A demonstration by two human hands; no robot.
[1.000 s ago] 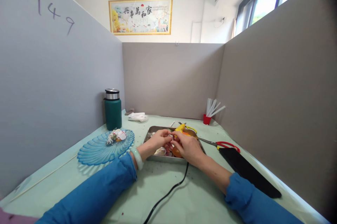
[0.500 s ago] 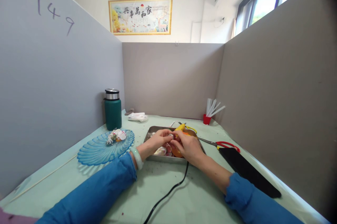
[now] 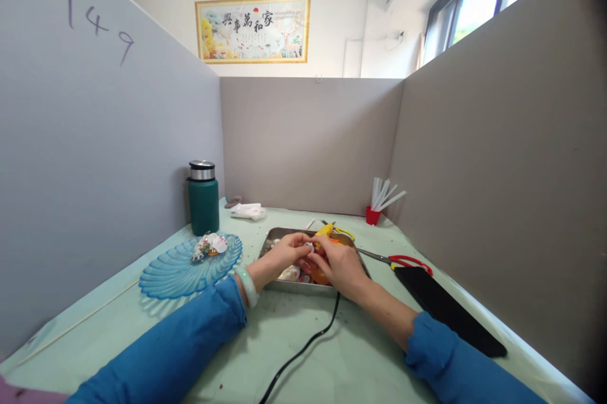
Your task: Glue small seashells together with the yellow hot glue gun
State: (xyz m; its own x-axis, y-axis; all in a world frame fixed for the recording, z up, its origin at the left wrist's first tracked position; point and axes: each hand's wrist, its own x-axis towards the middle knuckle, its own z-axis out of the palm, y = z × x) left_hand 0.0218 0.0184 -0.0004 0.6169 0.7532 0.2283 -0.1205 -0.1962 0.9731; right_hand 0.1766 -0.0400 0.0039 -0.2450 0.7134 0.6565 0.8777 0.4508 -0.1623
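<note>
Over a metal tray point(image 3: 303, 289), my left hand point(image 3: 289, 252) and my right hand point(image 3: 339, 263) meet fingertip to fingertip. Both are closed on a small whitish piece point(image 3: 310, 246), perhaps a shell, mostly covered by the fingers. Below them in the tray lie seashells point(image 3: 290, 274) and an orange rounded thing point(image 3: 318, 275), partly hidden by my hands. A yellow tool point(image 3: 325, 229), seemingly a glue gun, rests at the tray's far edge. To the left, a blue scalloped glass plate point(image 3: 165, 277) bears a small cluster of shells point(image 3: 215, 244).
A green bottle point(image 3: 203, 205) stands behind the plate. White sticks point(image 3: 380, 194) fill a red cup point(image 3: 372, 215) at the back right. Red-handled scissors point(image 3: 410, 260) and a black flat slab point(image 3: 448, 309) lie right. A black cord point(image 3: 303, 348) runs towards me.
The fingers have shifted very slightly around the small whitish piece. Everything else looks the same.
</note>
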